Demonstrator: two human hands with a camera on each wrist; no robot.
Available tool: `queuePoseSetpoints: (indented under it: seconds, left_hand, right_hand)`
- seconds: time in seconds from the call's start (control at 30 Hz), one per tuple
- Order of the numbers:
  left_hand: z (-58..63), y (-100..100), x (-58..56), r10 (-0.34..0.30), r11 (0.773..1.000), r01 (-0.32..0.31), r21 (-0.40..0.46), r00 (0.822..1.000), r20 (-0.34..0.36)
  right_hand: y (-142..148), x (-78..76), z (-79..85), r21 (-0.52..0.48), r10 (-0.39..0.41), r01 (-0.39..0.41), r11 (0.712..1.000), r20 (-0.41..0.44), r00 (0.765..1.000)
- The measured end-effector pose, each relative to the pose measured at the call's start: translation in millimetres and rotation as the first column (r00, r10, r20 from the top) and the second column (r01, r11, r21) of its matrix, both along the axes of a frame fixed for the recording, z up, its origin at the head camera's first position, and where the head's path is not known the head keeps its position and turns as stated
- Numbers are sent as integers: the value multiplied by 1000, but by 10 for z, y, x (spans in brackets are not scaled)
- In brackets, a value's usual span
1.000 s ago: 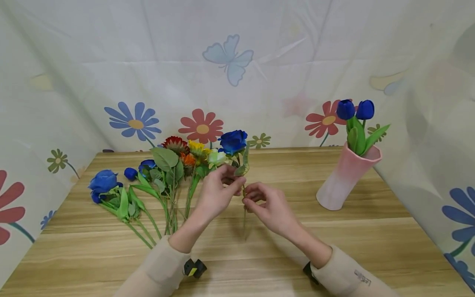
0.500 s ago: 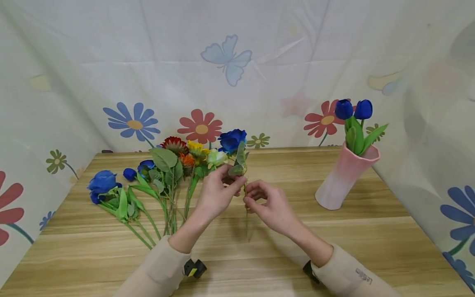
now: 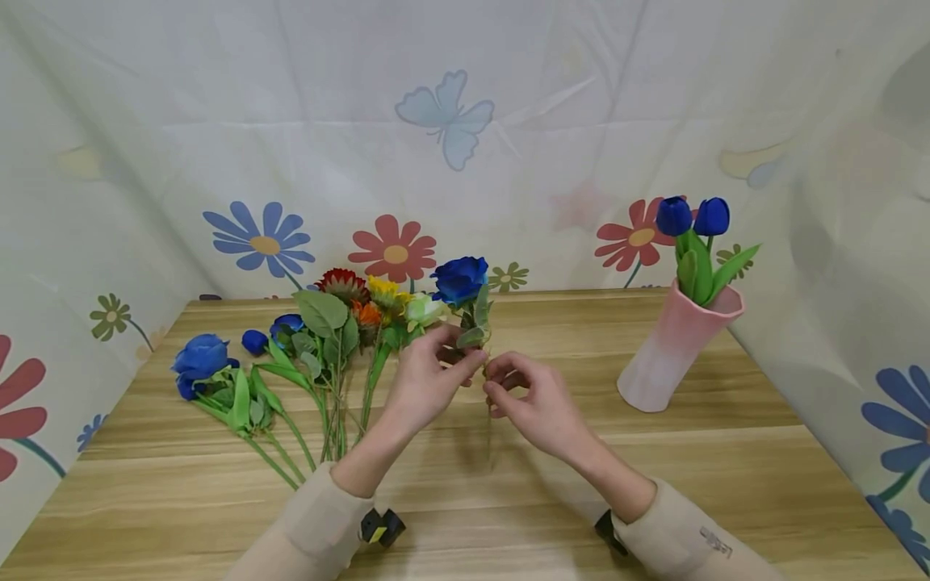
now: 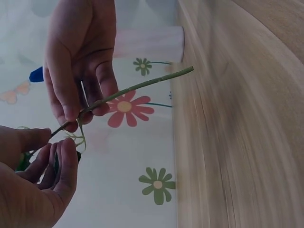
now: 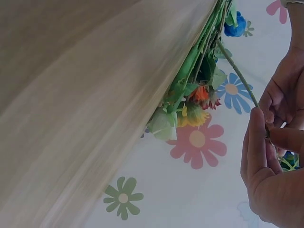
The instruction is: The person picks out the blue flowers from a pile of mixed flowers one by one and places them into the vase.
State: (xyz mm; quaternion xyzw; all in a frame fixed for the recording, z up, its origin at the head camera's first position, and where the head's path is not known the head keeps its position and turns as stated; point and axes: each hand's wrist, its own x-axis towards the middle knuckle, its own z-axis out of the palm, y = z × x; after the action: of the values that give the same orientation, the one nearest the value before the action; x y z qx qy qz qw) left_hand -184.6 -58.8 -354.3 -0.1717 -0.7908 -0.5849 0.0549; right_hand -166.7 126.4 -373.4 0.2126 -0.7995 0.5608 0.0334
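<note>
An artificial blue rose (image 3: 461, 280) stands nearly upright between the two hands, above the table. My left hand (image 3: 430, 378) pinches its stem just below the leaves (image 3: 475, 323). Lower down, the right hand (image 3: 539, 401) pinches the same stem between thumb and fingers. In the left wrist view the bare green stem (image 4: 156, 81) sticks out past the right hand (image 4: 78, 57), and a thin green strand (image 4: 82, 135) hangs from it near the fingertips. The right wrist view shows the right hand (image 5: 270, 180) close beside the left hand (image 5: 287, 90), the stem's cut end pointing away.
A tilted pink-and-white vase (image 3: 664, 347) at the right holds two blue tulips (image 3: 674, 215). Several artificial flowers lie on the left of the wooden table (image 3: 581, 516): a large blue rose (image 3: 203, 357), a red flower (image 3: 343, 286) and a yellow one (image 3: 388, 294) among them.
Both hands and the rose have shifted slightly to the right. The rose's leaves turned about the stem and back, and the lower stem end swung a little. The other flowers and vase stay put.
</note>
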Motion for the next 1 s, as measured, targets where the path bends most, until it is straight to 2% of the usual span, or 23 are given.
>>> queuePoseSetpoints:
  seconds: [0.27,0.6,0.8,1.0]
  left_hand:
    - [-12,-66,-19,36,999,-38,-35,998,-60]
    - [24,-213,-92,96,994,-100,-43,993,-72]
    - [-41,-369,-187,108,979,-124,-162,989,-101]
    - [-82,-557,-254,117,940,-148,-307,986,-114]
  right_hand:
    - [52,-6,27,14,-34,34,999,-23,999]
    - [178,-36,60,49,-87,90,995,-59,994]
    - [278,-46,73,62,-120,126,990,-90,989]
    - [394,-41,134,103,-163,180,978,-157,974]
